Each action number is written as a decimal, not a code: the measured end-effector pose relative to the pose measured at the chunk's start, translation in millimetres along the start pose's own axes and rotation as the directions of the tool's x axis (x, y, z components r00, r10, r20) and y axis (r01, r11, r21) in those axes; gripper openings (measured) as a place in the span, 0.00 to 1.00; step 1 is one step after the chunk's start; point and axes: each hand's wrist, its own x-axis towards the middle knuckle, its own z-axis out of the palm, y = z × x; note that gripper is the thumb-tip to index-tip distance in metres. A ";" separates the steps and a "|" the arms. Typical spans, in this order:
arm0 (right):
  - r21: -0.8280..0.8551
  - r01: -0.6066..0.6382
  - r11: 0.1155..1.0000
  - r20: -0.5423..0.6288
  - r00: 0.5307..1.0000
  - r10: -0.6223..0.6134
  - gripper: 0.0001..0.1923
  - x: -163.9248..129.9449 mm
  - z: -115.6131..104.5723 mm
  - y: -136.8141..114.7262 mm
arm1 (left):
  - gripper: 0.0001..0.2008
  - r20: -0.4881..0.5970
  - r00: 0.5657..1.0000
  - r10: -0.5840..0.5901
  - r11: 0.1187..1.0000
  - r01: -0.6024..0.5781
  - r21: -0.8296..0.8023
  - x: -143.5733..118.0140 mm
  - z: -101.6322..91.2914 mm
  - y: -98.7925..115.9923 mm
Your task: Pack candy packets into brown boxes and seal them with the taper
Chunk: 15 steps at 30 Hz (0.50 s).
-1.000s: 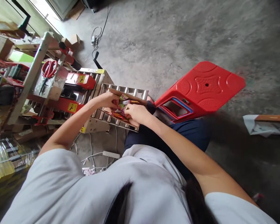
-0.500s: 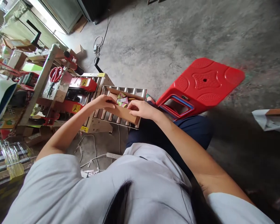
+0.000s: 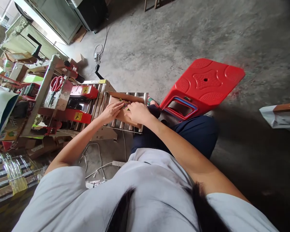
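Both hands had come closer together since a moment before, and the box flaps that stood open then were now folded almost shut, so only a thin strip of the bright packets [image 3: 123, 102] inside showed; the left hand [image 3: 111, 111] lay flat on top of the small cardboard box [image 3: 125, 96] with its fingers stretched out and pressing down on a flap; the right hand [image 3: 137, 111] lay just beside it, fingers curled a little, pushing down the other flap, and the two hands nearly touched at the fingertips; neither hand pinched anything; the box sat on the shiny metal rollers [image 3: 122, 124] of a small table-like machine [image 3: 83, 91] with red parts and yellow stickers; red scissors [image 3: 56, 83] lay on the metal frame to the left of the machine; a red plastic stool [image 3: 205, 84] lay tipped over on the grey floor to the right of the box, near the person's knee; white wires [image 3: 96, 167] and a plug strip lay on the floor under the rollers; stacks of clear packs [image 3: 9, 180] stood at the far left.
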 end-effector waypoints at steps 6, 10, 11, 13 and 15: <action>0.023 0.002 1.000 0.021 1.000 -0.002 0.30 11.6 1.4 16.3 | 0.23 -0.060 0.994 -0.088 0.965 0.100 0.244 23.2 12.0 19.2; 0.119 0.079 0.990 -0.217 0.975 -0.052 0.28 -3.4 13.8 19.6 | 0.20 -0.049 0.995 -0.083 0.945 0.094 0.313 34.3 11.6 26.5; 0.116 0.089 0.989 -0.288 0.956 -0.053 0.28 -7.6 14.9 17.3 | 0.19 -0.051 0.995 -0.085 0.941 0.097 0.325 33.9 12.2 27.0; 0.099 0.056 0.994 -0.403 0.915 -0.012 0.34 -13.9 14.9 11.1 | 0.19 -0.070 0.993 -0.099 0.936 0.117 0.333 29.5 15.0 26.5; 0.102 -0.003 0.995 -0.453 0.890 0.049 0.41 -17.6 14.9 5.5 | 0.19 -0.106 0.989 -0.108 0.944 0.135 0.300 20.8 20.1 23.8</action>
